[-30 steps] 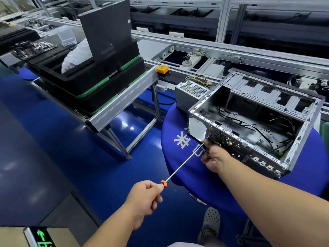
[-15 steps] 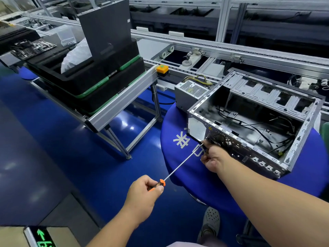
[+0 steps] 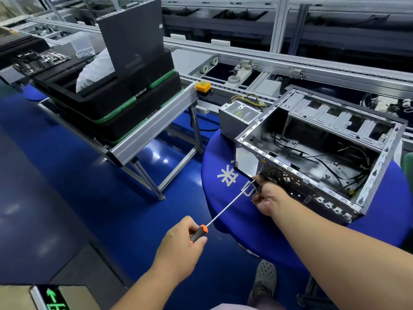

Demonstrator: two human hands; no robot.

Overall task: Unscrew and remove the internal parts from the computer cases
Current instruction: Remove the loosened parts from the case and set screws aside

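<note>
- Open computer case (image 3: 324, 153) lying on its side on the round, blue-covered counter (image 3: 225, 211), open face upward, near rim toward the camera.
- Inside the case: loose black cables (image 3: 330, 162) trailing over the bare metal floor; drive-bay bracket (image 3: 335, 113) with cut-outs along the far wall.
- Grey power supply (image 3: 240, 118) standing on the counter just beside the case's far-left corner, yellow and black wires bunched on top.
- Left hand (image 3: 181, 245) low in the view, fingers curled round the black-and-orange handle of a long screwdriver (image 3: 228, 209).
- Thin steel shaft running up and to the right, tip at the lower near-left edge of the case, beside the round fan grille (image 3: 273, 174).
- Right hand (image 3: 267, 198) at that same corner, fingers curled and pinching the shaft near the tip, knuckles close against the case's rear panel; exact contact with the panel too small to tell.
- Screw head itself hidden behind the right hand's fingers.
- To the left, well apart from the counter: stacked black trays (image 3: 107, 108) with green edging on an aluminium-framed stand, a dark flat panel (image 3: 131, 34) leaning upright in the top tray.
- Orange button box (image 3: 203, 87) at the stand's end.
- Roller conveyor line (image 3: 245, 61) running behind both.
- Glossy blue floor (image 3: 89, 198) below; a grey perforated shoe (image 3: 264, 278) under the counter's edge.
</note>
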